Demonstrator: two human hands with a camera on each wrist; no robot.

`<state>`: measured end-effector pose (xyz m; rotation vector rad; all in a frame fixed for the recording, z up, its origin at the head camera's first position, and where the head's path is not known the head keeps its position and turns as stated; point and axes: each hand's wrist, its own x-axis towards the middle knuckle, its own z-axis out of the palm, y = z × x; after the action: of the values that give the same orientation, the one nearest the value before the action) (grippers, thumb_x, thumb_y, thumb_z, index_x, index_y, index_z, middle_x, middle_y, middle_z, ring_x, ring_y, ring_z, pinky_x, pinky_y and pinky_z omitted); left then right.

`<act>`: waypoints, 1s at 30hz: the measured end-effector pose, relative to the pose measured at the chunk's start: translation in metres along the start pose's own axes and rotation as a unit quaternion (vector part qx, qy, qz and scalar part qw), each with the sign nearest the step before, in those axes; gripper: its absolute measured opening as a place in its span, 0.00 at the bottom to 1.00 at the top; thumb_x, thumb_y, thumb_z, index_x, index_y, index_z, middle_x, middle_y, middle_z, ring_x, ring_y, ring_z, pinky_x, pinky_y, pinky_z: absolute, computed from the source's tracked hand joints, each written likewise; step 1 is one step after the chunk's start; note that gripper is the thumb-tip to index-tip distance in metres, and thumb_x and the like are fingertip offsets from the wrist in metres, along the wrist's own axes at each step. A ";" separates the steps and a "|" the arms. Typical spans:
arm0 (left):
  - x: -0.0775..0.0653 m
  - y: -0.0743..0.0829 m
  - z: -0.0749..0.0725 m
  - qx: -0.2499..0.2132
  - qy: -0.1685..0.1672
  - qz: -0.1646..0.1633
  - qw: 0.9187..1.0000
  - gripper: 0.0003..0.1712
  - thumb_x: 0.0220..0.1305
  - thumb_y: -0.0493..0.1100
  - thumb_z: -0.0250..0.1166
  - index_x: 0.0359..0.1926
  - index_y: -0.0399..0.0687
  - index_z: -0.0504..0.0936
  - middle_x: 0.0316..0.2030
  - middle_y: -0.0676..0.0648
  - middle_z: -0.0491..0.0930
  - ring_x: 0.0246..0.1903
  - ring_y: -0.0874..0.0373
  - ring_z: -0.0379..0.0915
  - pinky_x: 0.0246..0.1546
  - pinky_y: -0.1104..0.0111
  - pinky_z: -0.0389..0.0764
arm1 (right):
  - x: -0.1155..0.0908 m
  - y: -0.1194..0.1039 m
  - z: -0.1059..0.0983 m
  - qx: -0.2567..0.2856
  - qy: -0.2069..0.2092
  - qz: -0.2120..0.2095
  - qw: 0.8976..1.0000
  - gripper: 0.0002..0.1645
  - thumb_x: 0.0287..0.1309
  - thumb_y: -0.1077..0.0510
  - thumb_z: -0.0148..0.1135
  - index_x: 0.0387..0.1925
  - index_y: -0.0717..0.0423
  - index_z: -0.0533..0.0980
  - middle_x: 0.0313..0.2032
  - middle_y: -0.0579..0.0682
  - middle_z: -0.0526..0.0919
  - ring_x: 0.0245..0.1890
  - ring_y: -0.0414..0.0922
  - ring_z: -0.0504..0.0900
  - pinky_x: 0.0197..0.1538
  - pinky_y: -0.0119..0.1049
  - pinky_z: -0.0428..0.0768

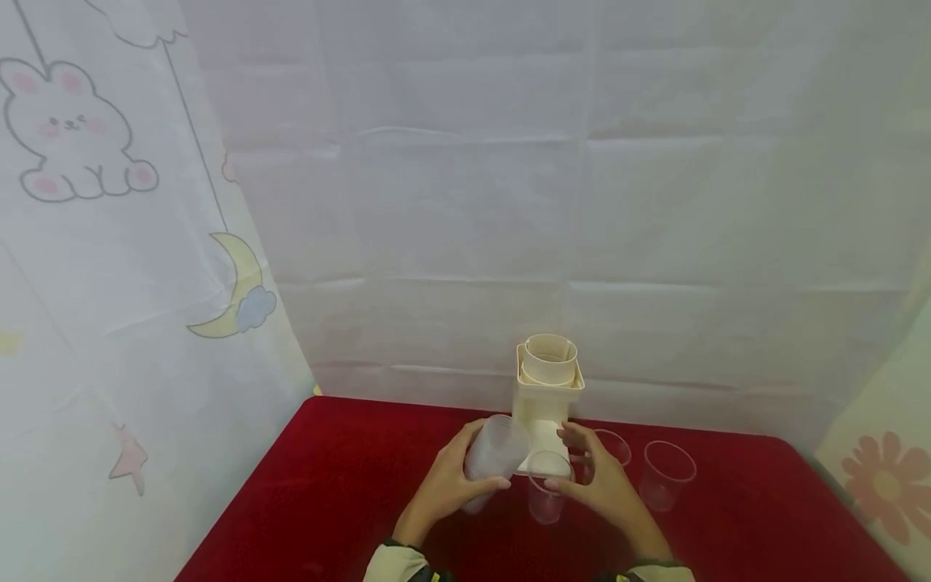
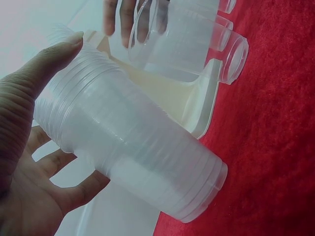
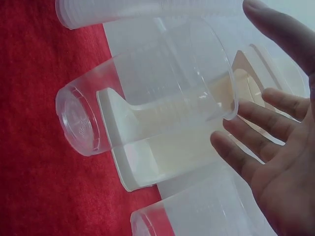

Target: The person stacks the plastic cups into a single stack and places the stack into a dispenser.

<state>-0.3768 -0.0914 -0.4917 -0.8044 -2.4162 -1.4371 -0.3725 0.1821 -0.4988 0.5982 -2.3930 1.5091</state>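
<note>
My left hand point(image 1: 447, 482) grips a nested stack of clear plastic cups point(image 2: 133, 132), tilted, with thumb and fingers round the rim end. In front of me a single clear plastic cup point(image 3: 147, 93) stands upright on the red cloth. My right hand point(image 1: 600, 477) is beside that cup's rim, its fingers point(image 3: 268, 120) spread and relaxed, the thumb apart from them. Just behind the cup is a cream-coloured holder point(image 1: 544, 412) with a round ring point(image 1: 550, 361) on top; the cup overlaps its base in the head view.
To the right stand two more clear cups, a nearer cup point(image 1: 667, 477) and a farther cup point(image 1: 614, 447) partly hidden by my right hand. Red cloth point(image 1: 349, 485) covers the table. A pale hanging sheet point(image 1: 436, 242) closes off the back, with printed sheets at both sides.
</note>
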 end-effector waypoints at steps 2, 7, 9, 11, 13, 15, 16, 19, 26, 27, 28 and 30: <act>0.001 0.000 -0.001 0.001 0.003 0.005 1.000 0.47 0.53 0.60 0.76 0.70 0.66 0.64 0.61 0.55 0.74 0.53 0.58 0.75 0.50 0.59 0.79 | 0.001 -0.001 -0.001 0.001 -0.008 0.006 1.000 0.50 0.45 0.56 0.81 0.67 0.55 0.64 0.60 0.62 0.76 0.56 0.63 0.77 0.51 0.61 0.78; 0.003 -0.001 -0.002 0.003 0.007 0.009 1.000 0.47 0.52 0.61 0.76 0.70 0.65 0.64 0.60 0.55 0.75 0.53 0.57 0.75 0.50 0.58 0.79 | 0.003 -0.001 -0.001 -0.015 -0.026 -0.003 1.000 0.50 0.45 0.55 0.81 0.67 0.59 0.64 0.59 0.64 0.76 0.58 0.63 0.76 0.53 0.60 0.78; 0.003 -0.001 -0.002 0.002 0.005 0.004 1.000 0.47 0.52 0.61 0.77 0.70 0.66 0.64 0.60 0.55 0.75 0.53 0.58 0.74 0.50 0.59 0.79 | 0.003 0.000 0.000 -0.021 -0.033 -0.002 0.999 0.50 0.45 0.54 0.81 0.67 0.59 0.64 0.59 0.64 0.77 0.58 0.62 0.76 0.54 0.58 0.78; 0.003 0.000 -0.001 0.001 0.002 -0.001 1.000 0.47 0.52 0.60 0.77 0.70 0.66 0.64 0.60 0.56 0.74 0.53 0.58 0.74 0.50 0.59 0.78 | 0.003 0.001 0.001 -0.027 -0.042 0.003 0.999 0.50 0.44 0.54 0.81 0.67 0.59 0.64 0.58 0.63 0.77 0.58 0.62 0.76 0.55 0.55 0.78; 0.002 0.000 -0.001 0.001 0.000 -0.006 1.000 0.47 0.52 0.60 0.77 0.70 0.66 0.64 0.60 0.56 0.74 0.53 0.58 0.74 0.49 0.59 0.79 | 0.001 0.002 0.002 -0.031 -0.054 0.011 0.998 0.51 0.44 0.53 0.81 0.67 0.59 0.64 0.58 0.63 0.77 0.58 0.61 0.76 0.55 0.52 0.79; 0.000 0.000 -0.001 0.002 -0.001 -0.010 1.000 0.47 0.52 0.60 0.77 0.70 0.65 0.64 0.60 0.55 0.75 0.53 0.58 0.74 0.49 0.59 0.79 | 0.000 0.003 0.003 -0.030 -0.064 0.025 0.997 0.51 0.45 0.52 0.81 0.67 0.57 0.64 0.59 0.63 0.76 0.58 0.61 0.76 0.56 0.50 0.79; 0.000 0.000 -0.001 0.002 -0.001 -0.011 1.000 0.47 0.52 0.60 0.77 0.70 0.65 0.64 0.60 0.55 0.75 0.52 0.57 0.74 0.49 0.59 0.79 | 0.000 0.003 0.003 -0.030 -0.068 0.028 0.997 0.51 0.45 0.52 0.81 0.67 0.57 0.63 0.59 0.62 0.76 0.58 0.61 0.76 0.56 0.49 0.79; 0.000 0.000 0.000 0.001 0.000 -0.013 1.000 0.47 0.52 0.59 0.77 0.70 0.65 0.64 0.60 0.55 0.75 0.52 0.57 0.74 0.48 0.59 0.79 | 0.000 0.005 0.002 -0.031 -0.077 0.031 0.996 0.51 0.46 0.52 0.80 0.67 0.58 0.63 0.59 0.62 0.76 0.57 0.60 0.77 0.55 0.47 0.79; -0.002 -0.002 0.001 0.006 0.000 -0.020 1.000 0.47 0.52 0.60 0.77 0.70 0.65 0.64 0.60 0.54 0.75 0.52 0.57 0.74 0.48 0.58 0.80 | -0.002 0.013 0.003 -0.041 -0.102 0.026 0.994 0.52 0.47 0.50 0.79 0.68 0.61 0.61 0.58 0.62 0.76 0.55 0.60 0.77 0.52 0.44 0.80; -0.001 -0.002 0.001 0.006 0.000 -0.022 1.000 0.47 0.52 0.60 0.77 0.70 0.65 0.64 0.60 0.54 0.75 0.52 0.57 0.74 0.48 0.58 0.80 | -0.002 0.014 0.003 -0.040 -0.105 0.025 0.993 0.52 0.47 0.50 0.79 0.68 0.61 0.61 0.58 0.62 0.76 0.55 0.61 0.77 0.51 0.43 0.80; -0.001 -0.002 0.001 0.005 -0.001 -0.024 1.000 0.47 0.52 0.60 0.77 0.70 0.65 0.64 0.60 0.54 0.75 0.53 0.57 0.74 0.48 0.57 0.80 | -0.002 0.015 0.003 -0.041 -0.108 0.024 0.993 0.52 0.47 0.50 0.79 0.68 0.61 0.61 0.58 0.63 0.76 0.56 0.62 0.77 0.51 0.42 0.80; 0.000 0.000 0.001 0.004 -0.001 -0.027 1.000 0.47 0.52 0.61 0.76 0.70 0.66 0.64 0.60 0.55 0.74 0.53 0.56 0.74 0.49 0.56 0.80 | -0.002 0.016 0.002 -0.039 -0.111 0.023 0.993 0.52 0.48 0.50 0.79 0.68 0.61 0.60 0.59 0.63 0.75 0.56 0.63 0.77 0.50 0.42 0.80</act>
<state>-0.3766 -0.0910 -0.4927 -0.7437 -2.4615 -1.4453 -0.3784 0.1863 -0.5128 0.7328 -2.6339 1.4263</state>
